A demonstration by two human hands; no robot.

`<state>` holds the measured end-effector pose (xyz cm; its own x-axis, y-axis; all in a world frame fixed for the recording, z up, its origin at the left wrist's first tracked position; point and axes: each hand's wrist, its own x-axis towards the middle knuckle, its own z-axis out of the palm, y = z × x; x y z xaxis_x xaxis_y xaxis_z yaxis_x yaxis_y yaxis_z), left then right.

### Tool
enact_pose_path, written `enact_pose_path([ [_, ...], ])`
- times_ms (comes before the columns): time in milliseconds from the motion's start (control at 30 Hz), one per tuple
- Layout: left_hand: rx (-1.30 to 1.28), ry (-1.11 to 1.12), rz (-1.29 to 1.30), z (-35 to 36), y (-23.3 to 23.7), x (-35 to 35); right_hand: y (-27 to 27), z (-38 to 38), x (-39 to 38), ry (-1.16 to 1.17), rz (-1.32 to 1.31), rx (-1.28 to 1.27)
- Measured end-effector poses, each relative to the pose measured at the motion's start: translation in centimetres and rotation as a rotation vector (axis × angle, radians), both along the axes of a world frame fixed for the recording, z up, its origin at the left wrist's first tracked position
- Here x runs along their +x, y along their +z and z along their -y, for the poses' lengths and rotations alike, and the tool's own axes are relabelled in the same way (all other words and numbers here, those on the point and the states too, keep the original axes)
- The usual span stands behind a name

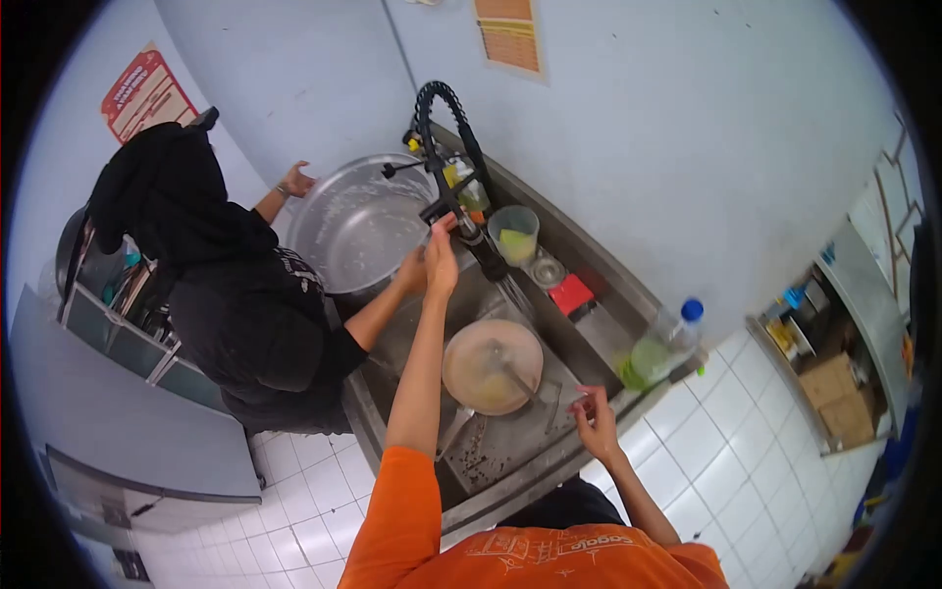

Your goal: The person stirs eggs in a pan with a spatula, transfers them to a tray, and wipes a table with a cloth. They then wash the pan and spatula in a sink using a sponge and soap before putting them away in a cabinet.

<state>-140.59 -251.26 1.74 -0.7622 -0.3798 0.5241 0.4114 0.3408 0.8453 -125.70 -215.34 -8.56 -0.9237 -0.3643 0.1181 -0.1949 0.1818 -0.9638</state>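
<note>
My left hand is raised at the black spring-hose faucet, its fingers stretched upward and touching the fitting by the spray head. Water runs from the nozzle toward a round bowl of cloudy liquid in the sink. A utensil with a long handle rests in that bowl. To the right, my right hand hovers over the sink's front edge, fingers loosely curled and apart, with nothing visible in them. Dark food bits lie on the sink floor beside a metal handle.
On the left a person in black holds a large metal basin over the sink. Along the back ledge stand a clear cup with a sponge, a red box and a green-liquid bottle. A shelf unit stands at right.
</note>
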Motion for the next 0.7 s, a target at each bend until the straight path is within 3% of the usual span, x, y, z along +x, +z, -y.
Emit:
enact_pose_path([
  [67,0.318,0.161,-0.029,1.9,0.7,-1.9,1.5,2.7,-5.6,0.050,-0.038,-0.053],
  [100,0.060,0.293,0.025,3.9,1.0,-3.6,2.4,4.3,-8.3,0.065,-0.080,-0.097],
  [133,0.043,0.300,0.012,6.1,1.6,-5.1,3.0,5.8,-10.4,0.072,-0.090,-0.116],
  [200,-0.630,0.438,0.049,10.2,2.4,-8.4,3.4,8.8,-14.7,0.061,-0.162,-0.177],
  [233,-0.899,0.555,-0.087,13.1,1.1,-10.7,3.2,10.2,-16.2,0.074,-0.125,-0.204],
  [333,-1.035,0.634,0.423,13.2,3.8,-12.3,3.1,14.2,-19.1,0.116,-0.080,-0.385],
  [400,-1.010,0.599,0.541,13.3,4.1,-12.6,3.0,16.4,-20.6,0.194,-0.040,-0.406],
  [467,-1.115,0.569,0.789,10.2,7.0,-11.5,3.8,18.2,-21.3,0.105,-0.295,-0.256],
  [533,-1.246,0.632,0.695,9.7,6.2,-10.3,2.8,19.3,-22.2,0.070,-0.312,-0.142],
  [600,-1.348,0.491,0.631,8.2,7.0,-8.8,1.3,19.8,-23.7,-0.044,-0.343,0.182],
  [700,-1.295,0.492,0.709,7.4,6.1,-8.6,-0.4,20.1,-25.7,-0.030,-0.361,0.296],
])
